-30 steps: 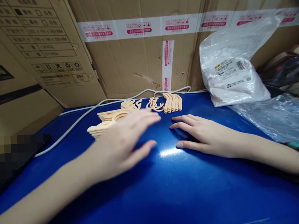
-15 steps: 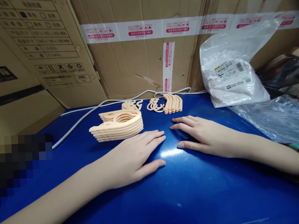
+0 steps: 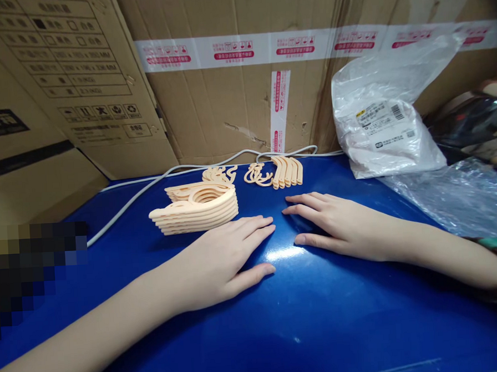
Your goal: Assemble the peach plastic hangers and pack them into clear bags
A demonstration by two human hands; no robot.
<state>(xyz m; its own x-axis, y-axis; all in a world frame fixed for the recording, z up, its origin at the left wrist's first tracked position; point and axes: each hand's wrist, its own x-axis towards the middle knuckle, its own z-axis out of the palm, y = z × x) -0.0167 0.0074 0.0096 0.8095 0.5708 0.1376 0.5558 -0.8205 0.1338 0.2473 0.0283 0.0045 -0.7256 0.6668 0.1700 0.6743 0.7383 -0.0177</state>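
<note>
Left hand [image 3: 223,259]: spread palm-down on the blue table [image 3: 313,316], grasping nothing, fingers just beside the stack [image 3: 200,215]; whether they touched it, you couldn't tell!
Right hand [image 3: 344,225]: flat too, released, fingers apart, tips pointing towards the left hand with a gap between.
Stack: lay just beyond the left hand, cream frames piled one on another around an oval opening, edges slightly stepped. It looked light and stiff, likely smooth plastic whose layers could slip; a surer hold seemed to be across both long sides, all layers together.
Bars [image 3: 288,171]: bent, in a tight row beyond the right fingertips; they looked light and rigid, easiest pinched mid-length.
Hooks [image 3: 256,173]: thin and curled, left of the bars; the slim bends looked likeliest to snap, so the thick end was the place to pinch.
S-pieces [image 3: 217,175]: heaped behind the stack.
Cable [image 3: 124,206]: looped along the back.
Bag [image 3: 388,140]: white, labelled, over by the right, against the carton [image 3: 211,110].
</note>
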